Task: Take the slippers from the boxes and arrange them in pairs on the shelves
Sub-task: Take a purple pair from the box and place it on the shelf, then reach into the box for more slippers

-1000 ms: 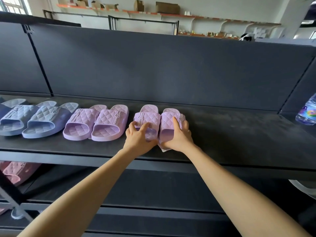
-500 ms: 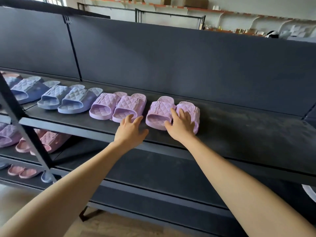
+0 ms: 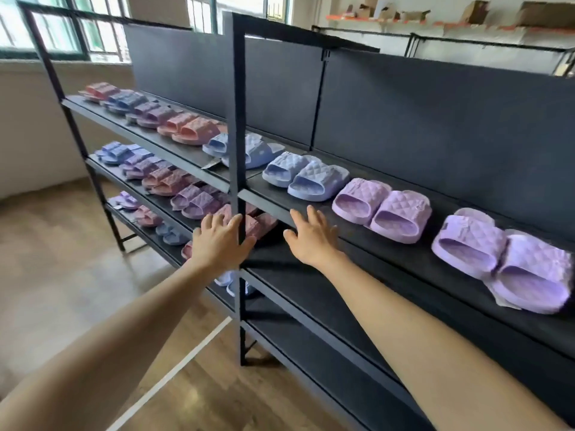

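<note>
Shelving (image 3: 389,256) of black metal runs from 10 o'clock to 3 o'clock, with a dark back panel behind it. On its top board the slippers sit in pairs: a lilac pair (image 3: 504,259) at 3 o'clock, a second lilac pair (image 3: 382,209) at 2 o'clock, a blue pair (image 3: 305,178) at 1 o'clock, then more blue, coral and purple ones out towards 10 o'clock. The lower shelves (image 3: 311,293) hold more pairs at 9 o'clock. An upright post (image 3: 239,119) stands at 12 o'clock and crosses in front of your left hand (image 3: 217,241). That hand is spread wide and holds nothing. Your right hand (image 3: 311,237) is also splayed and empty, over the top board's front edge, well apart from both lilac pairs. Cardboard boxes (image 3: 544,14) sit on a far wall ledge at 1 o'clock.
</note>
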